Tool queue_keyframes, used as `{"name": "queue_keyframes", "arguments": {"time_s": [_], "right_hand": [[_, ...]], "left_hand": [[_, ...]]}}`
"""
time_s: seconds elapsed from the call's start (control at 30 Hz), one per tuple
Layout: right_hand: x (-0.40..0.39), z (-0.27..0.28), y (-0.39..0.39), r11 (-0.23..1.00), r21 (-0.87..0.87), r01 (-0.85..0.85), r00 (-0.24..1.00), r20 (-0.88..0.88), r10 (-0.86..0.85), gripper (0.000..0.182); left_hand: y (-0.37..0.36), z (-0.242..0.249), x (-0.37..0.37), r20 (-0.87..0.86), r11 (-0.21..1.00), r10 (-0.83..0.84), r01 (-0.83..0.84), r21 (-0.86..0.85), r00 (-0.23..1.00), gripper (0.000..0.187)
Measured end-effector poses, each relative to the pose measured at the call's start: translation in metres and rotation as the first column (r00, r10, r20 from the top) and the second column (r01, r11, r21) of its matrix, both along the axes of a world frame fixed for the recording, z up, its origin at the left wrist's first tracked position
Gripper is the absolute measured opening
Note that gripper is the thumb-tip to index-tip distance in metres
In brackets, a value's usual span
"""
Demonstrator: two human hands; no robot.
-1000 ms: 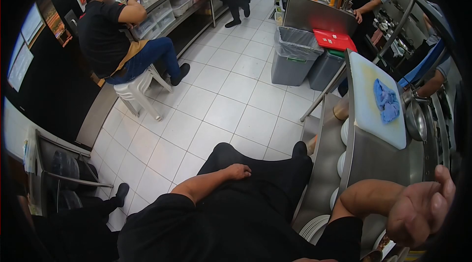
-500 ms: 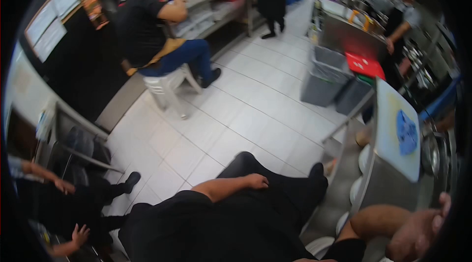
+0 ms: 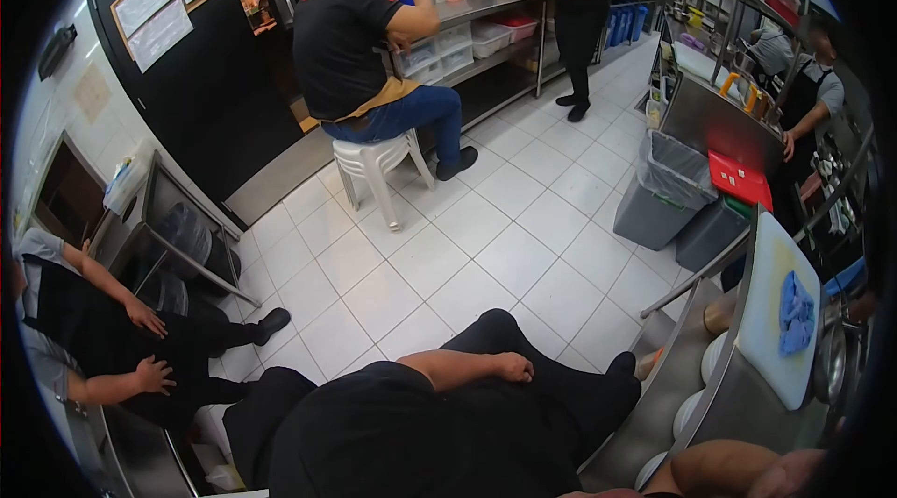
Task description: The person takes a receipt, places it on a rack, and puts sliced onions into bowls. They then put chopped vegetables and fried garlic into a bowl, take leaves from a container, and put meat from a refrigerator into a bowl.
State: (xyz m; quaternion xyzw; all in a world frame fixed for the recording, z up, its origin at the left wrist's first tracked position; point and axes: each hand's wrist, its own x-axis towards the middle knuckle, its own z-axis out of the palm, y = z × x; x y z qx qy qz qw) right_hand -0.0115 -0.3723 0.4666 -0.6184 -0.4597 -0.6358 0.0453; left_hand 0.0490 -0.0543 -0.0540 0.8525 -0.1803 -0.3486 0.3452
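My left hand (image 3: pixel 514 367) rests on the dark cloth over my thigh, its fingers curled in and nothing visible in them. At the lower right edge, my right hand (image 3: pixel 790 474) is partly cut off and dim, beside the steel counter, so its fingers cannot be made out. Above it, a blue cloth (image 3: pixel 796 313) lies crumpled on a white cutting board (image 3: pixel 761 297). White bowls (image 3: pixel 689 419) sit on the shelf under the counter.
A person (image 3: pixel 350 40) sits on stacked white stools (image 3: pixel 378 166) by a steel table. Another person (image 3: pixel 581 3) stands at that table. Two people (image 3: pixel 84 311) are at the left, one (image 3: pixel 813 101) at the right. Grey bins (image 3: pixel 654 204) stand near the counter.
The view has swung, so the room sits lower and further right. My right hand has dropped toward the bottom edge. The standing person's hands are now apart at a white container.
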Motion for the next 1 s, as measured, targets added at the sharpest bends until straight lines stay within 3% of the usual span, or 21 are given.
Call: {"name": "queue_keyframes", "arguments": {"time_s": [0.07,0.13,0.27,0.37,0.47,0.63,0.73,0.83,0.9,1.0], "right_hand": [[-0.017,0.003,-0.027,0.973,-0.192,0.126,0.984,-0.097,-0.147,0.023],[-0.021,0.005,-0.029,0.952,-0.262,0.159,0.971,-0.131,-0.198,0.023],[-0.019,-0.001,-0.022,0.984,-0.158,0.083,0.979,-0.174,-0.111,0.023],[-0.004,-0.009,-0.037,0.981,-0.143,-0.129,0.975,-0.2,0.099,0.025],[0.002,-0.017,-0.063,0.963,-0.155,-0.222,0.954,-0.24,0.181,0.028],[-0.018,-0.007,-0.07,0.971,-0.239,-0.014,0.941,-0.331,-0.067,0.034],[-0.018,-0.01,-0.081,0.966,-0.257,0.006,0.958,-0.275,-0.079,0.036],[0.002,-0.007,-0.061,0.982,-0.188,-0.033,0.997,-0.068,0.02,0.038],[0.022,-0.009,-0.024,0.995,-0.013,-0.103,0.973,0.206,0.103,0.04],[-0.017,0.003,-0.035,0.961,-0.193,0.198,0.976,-0.05,-0.211,0.043]], "left_hand": [[0.0,0.0,0.0,-0.002,1.0,0.003,-0.003,-0.002,1.0,0.036],[0.0,-0.002,0.0,0.001,1.0,0.002,-0.002,-0.004,1.0,0.036],[0.0,-0.005,0.0,0.008,1.0,-0.001,0.002,-0.011,1.0,0.036],[0.0,-0.004,0.0,0.007,1.0,-0.005,0.005,-0.008,1.0,0.037],[0.0,-0.004,0.0,0.016,1.0,-0.006,0.006,0.0,1.0,0.037],[0.0,-0.007,0.0,0.005,1.0,-0.007,0.007,0.011,1.0,0.036],[0.0,-0.008,0.0,-0.006,1.0,-0.004,0.004,0.003,1.0,0.036],[0.0,-0.005,0.0,-0.015,1.0,-0.002,0.002,0.005,1.0,0.036],[0.0,-0.005,0.0,-0.019,1.0,-0.002,0.002,0.004,1.0,0.036],[0.0,-0.007,0.0,-0.01,1.0,0.013,-0.013,0.003,1.0,0.035]]}}
